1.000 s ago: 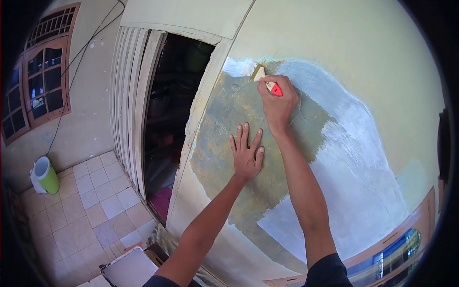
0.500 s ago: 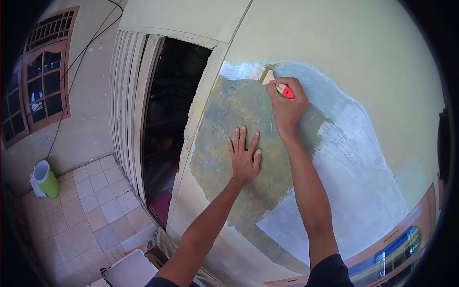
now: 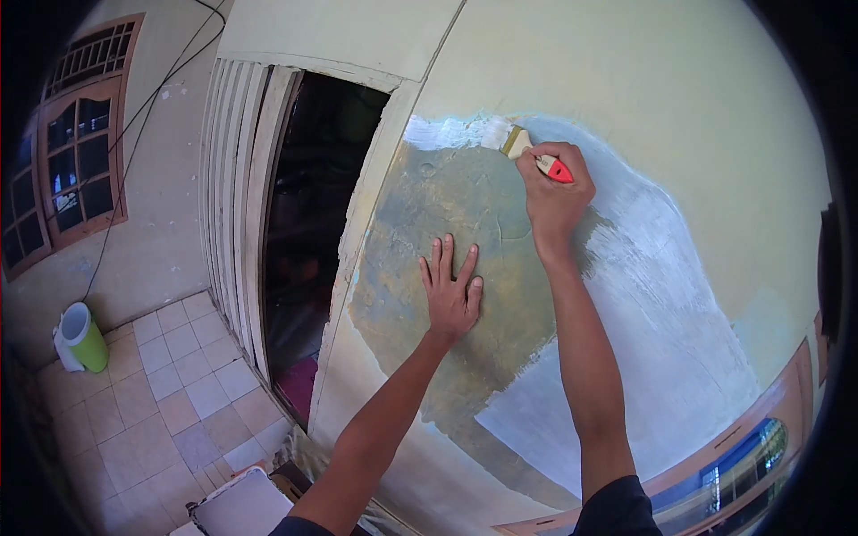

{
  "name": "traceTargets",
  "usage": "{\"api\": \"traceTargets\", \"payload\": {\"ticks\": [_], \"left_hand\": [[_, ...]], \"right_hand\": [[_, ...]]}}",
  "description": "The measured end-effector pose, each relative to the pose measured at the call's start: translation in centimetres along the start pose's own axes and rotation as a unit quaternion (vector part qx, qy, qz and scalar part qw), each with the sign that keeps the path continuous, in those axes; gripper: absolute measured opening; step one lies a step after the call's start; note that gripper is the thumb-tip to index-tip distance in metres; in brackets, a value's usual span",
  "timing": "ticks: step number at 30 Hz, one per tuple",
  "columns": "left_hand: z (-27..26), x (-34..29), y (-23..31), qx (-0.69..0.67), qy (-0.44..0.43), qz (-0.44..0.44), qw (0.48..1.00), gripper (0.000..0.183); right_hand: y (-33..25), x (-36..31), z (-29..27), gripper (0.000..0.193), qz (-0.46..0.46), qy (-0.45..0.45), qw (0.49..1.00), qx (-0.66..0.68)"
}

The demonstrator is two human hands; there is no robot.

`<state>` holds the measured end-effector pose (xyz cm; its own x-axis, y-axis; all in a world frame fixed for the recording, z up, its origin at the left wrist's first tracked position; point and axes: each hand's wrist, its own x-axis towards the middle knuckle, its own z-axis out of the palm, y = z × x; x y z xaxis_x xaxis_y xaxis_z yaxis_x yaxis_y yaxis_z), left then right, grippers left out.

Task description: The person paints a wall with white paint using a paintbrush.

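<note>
Tiled floor [image 3: 170, 393]: carries a green bucket [image 3: 82, 337], well left of the fingers. A white lidded container [image 3: 237, 505] lies below them.

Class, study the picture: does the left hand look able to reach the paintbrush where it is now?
Probably yes. The left hand lies flat on the bare wall patch, just below the paintbrush that the right hand holds; nothing lies between them.

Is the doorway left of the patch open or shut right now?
Open. The doorway shows a dark interior, and the slatted door is folded back against its left side.
</note>
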<state>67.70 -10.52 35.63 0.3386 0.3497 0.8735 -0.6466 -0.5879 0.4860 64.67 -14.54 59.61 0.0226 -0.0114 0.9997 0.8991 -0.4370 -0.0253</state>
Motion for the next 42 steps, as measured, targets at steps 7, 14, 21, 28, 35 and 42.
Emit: {"api": "traceTargets", "payload": {"ticks": [7, 14, 21, 28, 35, 42], "left_hand": [[0.0, 0.1, 0.5, -0.017, 0.009, 0.000, 1.000, 0.050], [-0.4, -0.1, 0.1, -0.013, -0.002, -0.012, 1.000, 0.051], [-0.2, 0.0, 0.2, -0.006, -0.011, -0.014, 1.000, 0.049], [0.2, -0.5, -0.4, -0.019, 0.003, -0.005, 1.000, 0.049], [0.6, -0.6, -1.1, -0.010, 0.006, 0.001, 1.000, 0.041], [0.8, -0.8, -1.4, -0.018, 0.003, 0.004, 1.000, 0.041]], "right_hand": [[-0.6, 0.5, -1.8, 0.014, -0.019, 0.032, 0.999, -0.030], [-3.9, -1.1, -1.9, 0.019, 0.072, -0.004, 0.994, 0.083], [-2.4, -3.2, 5.0, 0.021, 0.200, -0.090, 0.948, 0.231], [-0.2, -3.4, 10.1, 0.006, 0.131, -0.012, 0.986, 0.104], [0.3, -4.6, 12.0, 0.009, 0.160, 0.020, 0.982, 0.095], [0.2, -4.9, 11.8, 0.009, 0.147, 0.017, 0.988, 0.033]]}}
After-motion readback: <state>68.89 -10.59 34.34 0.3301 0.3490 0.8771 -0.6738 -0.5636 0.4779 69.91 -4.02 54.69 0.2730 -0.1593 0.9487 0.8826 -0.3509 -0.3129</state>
